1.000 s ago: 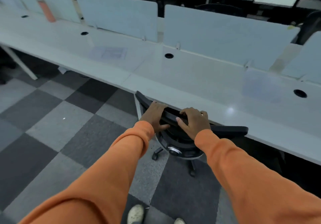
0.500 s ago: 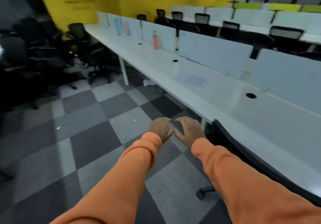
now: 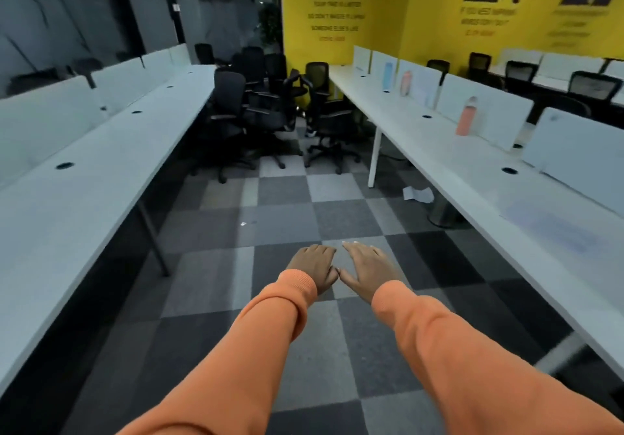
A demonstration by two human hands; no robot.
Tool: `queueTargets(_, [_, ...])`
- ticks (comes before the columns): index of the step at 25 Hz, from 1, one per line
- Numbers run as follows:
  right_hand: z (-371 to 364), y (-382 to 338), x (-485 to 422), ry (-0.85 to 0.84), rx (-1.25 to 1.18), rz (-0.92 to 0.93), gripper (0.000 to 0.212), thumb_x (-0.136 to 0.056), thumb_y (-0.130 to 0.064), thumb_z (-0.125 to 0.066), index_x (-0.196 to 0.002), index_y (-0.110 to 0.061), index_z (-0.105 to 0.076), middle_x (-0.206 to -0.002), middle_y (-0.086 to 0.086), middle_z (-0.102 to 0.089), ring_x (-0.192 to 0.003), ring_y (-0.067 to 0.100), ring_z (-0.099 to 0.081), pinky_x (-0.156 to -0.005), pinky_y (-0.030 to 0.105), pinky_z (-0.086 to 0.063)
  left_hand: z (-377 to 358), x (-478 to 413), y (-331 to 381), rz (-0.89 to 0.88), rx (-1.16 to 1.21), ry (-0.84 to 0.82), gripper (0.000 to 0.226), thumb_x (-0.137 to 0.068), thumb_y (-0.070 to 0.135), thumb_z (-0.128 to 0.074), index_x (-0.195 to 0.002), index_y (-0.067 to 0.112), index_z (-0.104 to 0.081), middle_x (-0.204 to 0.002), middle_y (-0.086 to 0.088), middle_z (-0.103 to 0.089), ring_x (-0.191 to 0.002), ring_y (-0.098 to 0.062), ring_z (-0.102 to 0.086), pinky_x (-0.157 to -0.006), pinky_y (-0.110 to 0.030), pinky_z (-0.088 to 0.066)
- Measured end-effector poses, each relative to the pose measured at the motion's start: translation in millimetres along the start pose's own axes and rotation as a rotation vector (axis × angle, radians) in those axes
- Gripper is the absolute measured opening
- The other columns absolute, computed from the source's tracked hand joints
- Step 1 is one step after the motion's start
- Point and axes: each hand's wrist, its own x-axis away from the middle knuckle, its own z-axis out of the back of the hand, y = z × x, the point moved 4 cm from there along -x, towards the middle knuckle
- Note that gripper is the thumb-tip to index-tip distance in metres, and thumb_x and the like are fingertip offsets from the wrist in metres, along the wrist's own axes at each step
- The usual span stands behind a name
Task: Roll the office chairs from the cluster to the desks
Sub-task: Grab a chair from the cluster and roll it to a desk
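Note:
A cluster of black office chairs (image 3: 263, 114) stands at the far end of the aisle, in front of the yellow wall. My left hand (image 3: 314, 266) and my right hand (image 3: 366, 266) are stretched out side by side over the checkered carpet, palms down, thumbs almost touching, holding nothing. Both are far from the chairs. A long white desk (image 3: 84, 178) runs along the left of the aisle. Another white desk (image 3: 479, 168) runs along the right.
White divider panels (image 3: 483, 110) line the right desk, with an orange bottle (image 3: 467, 117) beside them. A desk leg (image 3: 374, 157), a metal bin (image 3: 442, 213) and a scrap of paper (image 3: 418, 194) sit under the right desk. More chairs (image 3: 594, 88) stand at the back right.
My hands have let go of the chair's backrest at the right desk. My view has swung left, down the aisle toward the cluster, and that chair has left the view.

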Motion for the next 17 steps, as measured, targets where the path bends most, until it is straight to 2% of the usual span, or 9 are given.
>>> queueTargets(7, [-29, -24, -58, -0.022, -0.03, 0.011, 0.063, -0.097, -0.049, -0.047, -0.149, -0.016, -0.034, -0.151, 0.005, -0.043, -0.14, 0.018, -0.037, -0.117, 0.034, -0.023, -2, -18, -59, 0.061, 0.028, 0.033, 0.049, -0.097, 0.034, -0.042, -0.139, 0.01, -0.046, -0.139, -0.009, -0.054, -0.126, -0.024, -0.049, -0.104, -0.036, -0.038])
queueTargets(12, [-50, -12, -101, -0.074, -0.015, 0.04, 0.067, -0.098, -0.046, -0.047, -0.153, -0.013, -0.027, -0.153, 0.005, -0.04, -0.143, 0.017, -0.032, -0.118, 0.032, -0.021, -18, -51, -74, 0.083, 0.028, 0.002, 0.047, -0.098, 0.031, -0.04, -0.139, 0.009, -0.046, -0.139, -0.011, -0.053, -0.126, -0.025, -0.049, -0.105, -0.036, -0.038])
queueTargets(17, [-72, 21, -165, -0.105, -0.004, 0.112, 0.065, -0.099, -0.042, -0.046, -0.153, -0.013, -0.025, -0.154, 0.003, -0.038, -0.144, 0.017, -0.03, -0.118, 0.032, -0.02, -27, -119, -95, 0.024, 0.003, -0.036, 0.048, -0.097, 0.03, -0.042, -0.139, 0.009, -0.046, -0.136, -0.011, -0.055, -0.123, -0.026, -0.051, -0.102, -0.037, -0.04])
